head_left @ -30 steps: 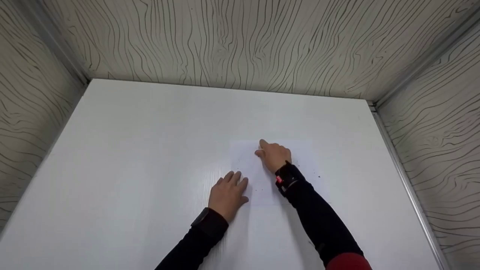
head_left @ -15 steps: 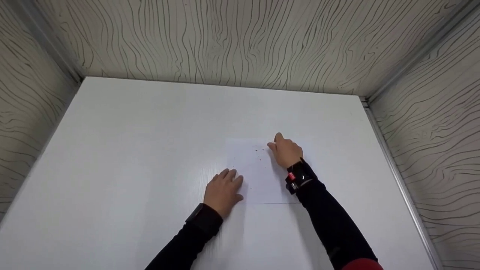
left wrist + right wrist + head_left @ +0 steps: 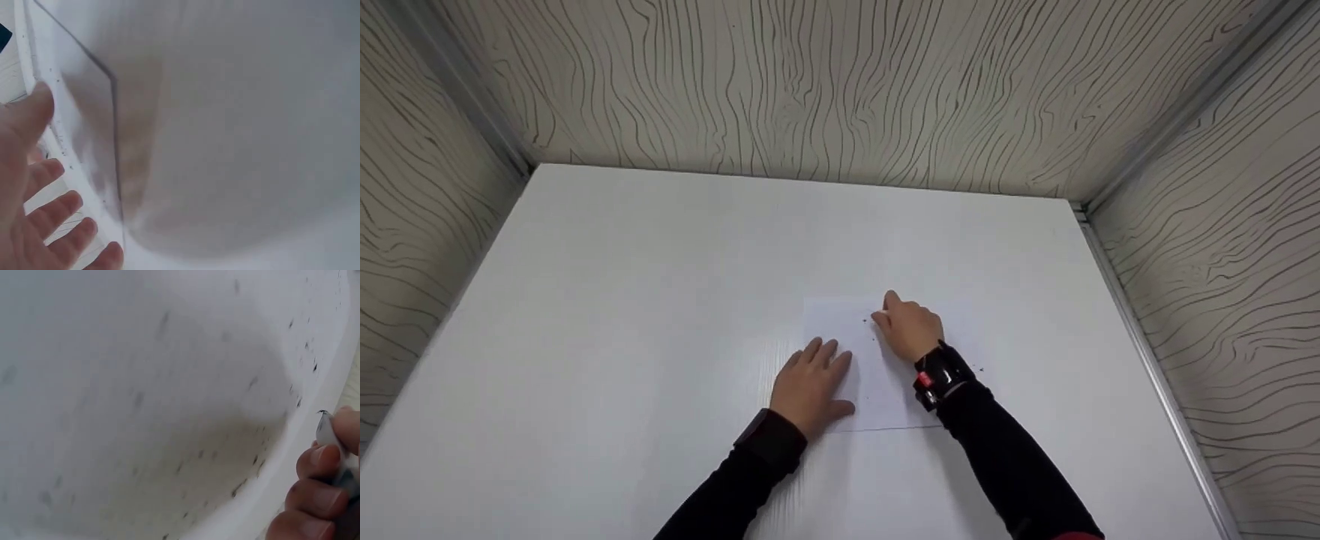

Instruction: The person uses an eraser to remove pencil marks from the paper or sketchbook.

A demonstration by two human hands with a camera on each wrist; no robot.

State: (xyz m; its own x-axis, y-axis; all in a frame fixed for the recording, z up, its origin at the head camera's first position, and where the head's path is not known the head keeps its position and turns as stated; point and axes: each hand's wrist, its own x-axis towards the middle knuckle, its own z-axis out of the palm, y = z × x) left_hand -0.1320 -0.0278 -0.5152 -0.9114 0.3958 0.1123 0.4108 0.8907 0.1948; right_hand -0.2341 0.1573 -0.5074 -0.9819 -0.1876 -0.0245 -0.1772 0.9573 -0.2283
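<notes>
A white sheet of paper (image 3: 885, 411) lies on the white table, dotted with small dark crumbs. My left hand (image 3: 808, 390) rests at the paper's left side with fingers and thumb spread; the left wrist view shows its fingertips (image 3: 70, 203) near the sheet's edge. Over the upper part of the paper, my right hand (image 3: 911, 328) pinches a white eraser (image 3: 326, 433) with a dark, teal-tinged sleeve. The eraser's worn tip is smudged dark, and most of its body is hidden in the curled fingers.
Dark eraser crumbs (image 3: 239, 488) are scattered across the paper near the right hand. The white tabletop (image 3: 645, 315) runs back to a wood-grain patterned panel (image 3: 810, 90), with similar panels at both sides.
My right hand has swung right, then back left and nearer. The left thumb is spread wider. The paper sits slightly nearer and further left; the head view has shifted a little.
</notes>
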